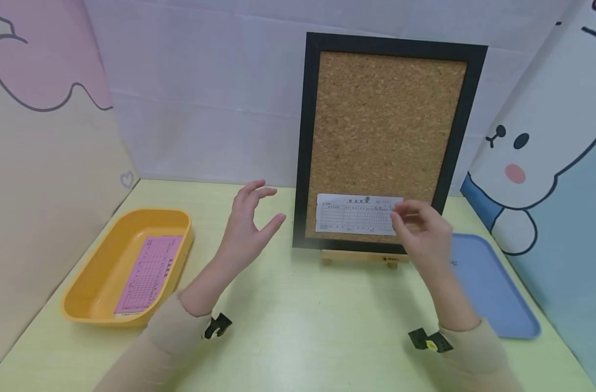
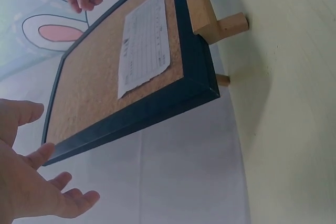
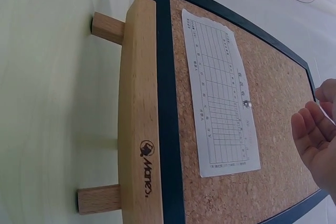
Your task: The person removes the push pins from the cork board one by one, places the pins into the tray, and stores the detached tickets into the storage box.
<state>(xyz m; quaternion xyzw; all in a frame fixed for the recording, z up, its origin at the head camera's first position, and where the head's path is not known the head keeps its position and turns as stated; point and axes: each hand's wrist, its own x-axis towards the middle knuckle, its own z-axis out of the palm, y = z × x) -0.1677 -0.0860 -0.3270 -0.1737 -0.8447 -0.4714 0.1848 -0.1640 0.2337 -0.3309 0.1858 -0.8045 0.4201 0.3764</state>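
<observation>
On the near side of the table (image 1: 317,337), we find two sleeves (image 1: 160,335), each with a dark fitting (image 1: 221,325) at the cuff.

Beyond them, the left hand (image 1: 244,231) is raised with thumb and fingers well spread; it touches nothing and we see nothing in its grasp. To its left stands the yellow tray (image 1: 131,224), the pink slip (image 1: 151,275) lying aslant inside; the raised walls presumably keep paper contained. To the right lies the blue tray (image 1: 493,283), partly hidden by the right forearm. We judge the trays set apart to leave the middle for the board (image 1: 386,120).

The right hand (image 1: 427,234) is raised before the board, fingers loosely bent, thumb near forefinger; its wrist view shows it apart from the white slip (image 1: 346,215), with nothing visible held.

A wooden stand (image 3: 139,124) carries the board nearly upright, in our judgement to face the worker. The white slip lies lengthwise low on the cork; a small pin (image 3: 247,103) at its top edge appears to secure it.
</observation>
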